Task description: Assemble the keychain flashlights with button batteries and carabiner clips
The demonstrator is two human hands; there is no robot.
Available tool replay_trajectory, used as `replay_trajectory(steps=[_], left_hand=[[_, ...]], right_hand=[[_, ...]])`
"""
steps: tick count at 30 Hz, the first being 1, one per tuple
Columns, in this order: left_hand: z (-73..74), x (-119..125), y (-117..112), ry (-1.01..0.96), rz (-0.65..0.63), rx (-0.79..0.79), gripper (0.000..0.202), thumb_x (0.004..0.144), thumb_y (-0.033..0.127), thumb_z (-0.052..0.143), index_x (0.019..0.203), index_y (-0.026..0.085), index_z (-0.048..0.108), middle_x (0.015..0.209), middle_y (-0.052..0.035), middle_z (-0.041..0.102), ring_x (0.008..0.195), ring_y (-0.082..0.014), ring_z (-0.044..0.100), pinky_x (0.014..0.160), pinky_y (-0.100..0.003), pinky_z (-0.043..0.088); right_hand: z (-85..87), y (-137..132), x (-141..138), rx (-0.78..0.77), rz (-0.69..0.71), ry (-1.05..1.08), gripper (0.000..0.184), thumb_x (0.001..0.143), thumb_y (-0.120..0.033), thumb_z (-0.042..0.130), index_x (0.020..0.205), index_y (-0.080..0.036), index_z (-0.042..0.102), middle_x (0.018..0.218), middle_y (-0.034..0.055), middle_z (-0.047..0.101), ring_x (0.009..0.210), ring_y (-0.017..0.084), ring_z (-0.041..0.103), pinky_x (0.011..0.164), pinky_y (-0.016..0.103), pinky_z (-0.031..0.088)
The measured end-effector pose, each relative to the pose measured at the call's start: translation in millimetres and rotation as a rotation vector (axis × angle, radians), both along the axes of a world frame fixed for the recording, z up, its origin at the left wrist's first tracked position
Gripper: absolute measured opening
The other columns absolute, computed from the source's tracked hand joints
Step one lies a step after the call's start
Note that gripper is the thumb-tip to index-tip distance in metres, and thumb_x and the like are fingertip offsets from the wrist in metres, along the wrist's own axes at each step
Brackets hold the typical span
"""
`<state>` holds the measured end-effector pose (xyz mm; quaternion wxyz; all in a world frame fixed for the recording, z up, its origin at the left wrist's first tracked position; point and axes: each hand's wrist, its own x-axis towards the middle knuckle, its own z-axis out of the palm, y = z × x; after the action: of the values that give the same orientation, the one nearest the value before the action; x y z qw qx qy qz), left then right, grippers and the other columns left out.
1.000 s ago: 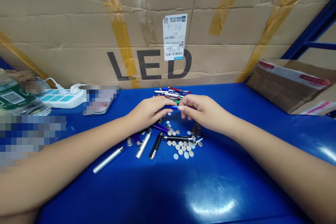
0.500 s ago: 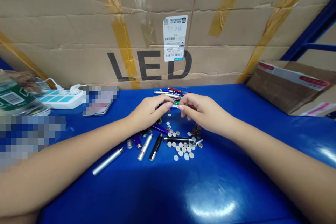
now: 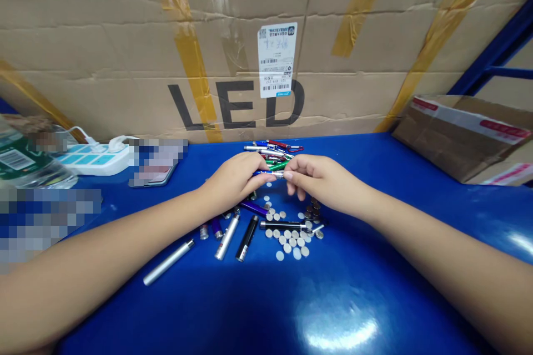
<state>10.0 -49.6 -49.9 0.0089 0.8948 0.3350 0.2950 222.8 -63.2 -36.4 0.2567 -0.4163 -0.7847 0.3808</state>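
Spanning the gap between the two hands, a slim blue tube (image 3: 275, 174) with a silvery end sits over the bench (image 3: 250, 310). The left hand (image 3: 239, 177) has thumb and fingers closed round its blue part; the right hand (image 3: 315, 175) pinches the silvery end between thumb and forefinger, its other fingers loosely curled. Whether the right fingertips also hide a small part cannot be told. A loose pinch or a sideways slip could drop the tube or a part of it, and among the round silvery discs (image 3: 287, 241) just nearer the person than the hands, a small piece would be hard to pick out. A low wrist might nudge the purple tube (image 3: 255, 208) beside the left hand or the black tube (image 3: 283, 225) below both, scattering the discs. Beyond the fingertips, a pile of pens (image 3: 266, 151) and the large carton (image 3: 353, 94) limit forward reach; past the left forearm lie a phone (image 3: 158, 169) and a power strip (image 3: 95, 161). There is more open room toward the person and to the right, up to the small box (image 3: 458, 138).
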Motion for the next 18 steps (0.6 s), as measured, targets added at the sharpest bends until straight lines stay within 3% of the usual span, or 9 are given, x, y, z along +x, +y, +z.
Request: replay_trajectory(steps=[2, 4, 7, 15, 18], left_hand=[[0.4, 0.3, -0.6, -0.034, 0.003, -0.059, 0.034, 0.096, 0.041, 0.04, 0.081, 0.016, 0.057, 0.075, -0.0021, 0.062, 0.068, -0.0143, 0.056, 0.062, -0.025, 0.042], [0.9, 1.1, -0.8, -0.031, 0.002, -0.137, 0.038, 0.098, 0.04, 0.035, 0.078, 0.016, 0.057, 0.071, -0.0003, 0.062, 0.064, -0.0131, 0.057, 0.06, -0.024, 0.041], [1.6, 2.7, -0.7, 0.066, -0.026, -0.066, 0.043, 0.099, 0.04, 0.03, 0.078, 0.017, 0.059, 0.07, -0.0012, 0.064, 0.068, -0.0152, 0.059, 0.064, -0.027, 0.042], [-1.2, 1.6, -5.4, 0.161, -0.062, 0.363, 0.045, 0.1, 0.042, 0.029, 0.078, 0.015, 0.058, 0.069, -0.0042, 0.063, 0.066, -0.0168, 0.05, 0.065, -0.029, 0.038], [-1.4, -0.1, -6.0, 0.189, -0.078, 0.409, 0.043, 0.099, 0.041, 0.032, 0.078, 0.015, 0.059, 0.07, -0.0046, 0.063, 0.067, -0.0175, 0.05, 0.066, -0.03, 0.036]], right_hand=[[2.2, -0.7, -0.5, 0.033, -0.01, -0.017, 0.019, 0.09, -0.034, 0.047, 0.078, -0.02, 0.051, 0.073, 0.0001, 0.064, 0.059, 0.012, 0.057, 0.057, 0.025, 0.042], [3.8, -1.7, -0.5, 0.168, -0.019, -0.1, 0.018, 0.089, -0.032, 0.049, 0.076, -0.02, 0.053, 0.072, 0.0001, 0.064, 0.061, 0.012, 0.057, 0.059, 0.026, 0.041], [3.4, -2.8, 0.1, 0.245, 0.011, -0.172, 0.02, 0.09, -0.03, 0.047, 0.074, -0.02, 0.054, 0.069, -0.0002, 0.063, 0.06, 0.012, 0.056, 0.06, 0.026, 0.04], [5.3, -5.6, -1.6, -0.165, 0.031, 0.042, 0.024, 0.087, -0.038, 0.054, 0.073, -0.019, 0.049, 0.062, -0.0036, 0.057, 0.053, 0.009, 0.052, 0.051, 0.022, 0.039], [6.1, -5.7, -2.8, -0.239, 0.037, 0.057, 0.025, 0.085, -0.038, 0.056, 0.072, -0.019, 0.048, 0.061, -0.0039, 0.056, 0.05, 0.008, 0.049, 0.048, 0.021, 0.036]])
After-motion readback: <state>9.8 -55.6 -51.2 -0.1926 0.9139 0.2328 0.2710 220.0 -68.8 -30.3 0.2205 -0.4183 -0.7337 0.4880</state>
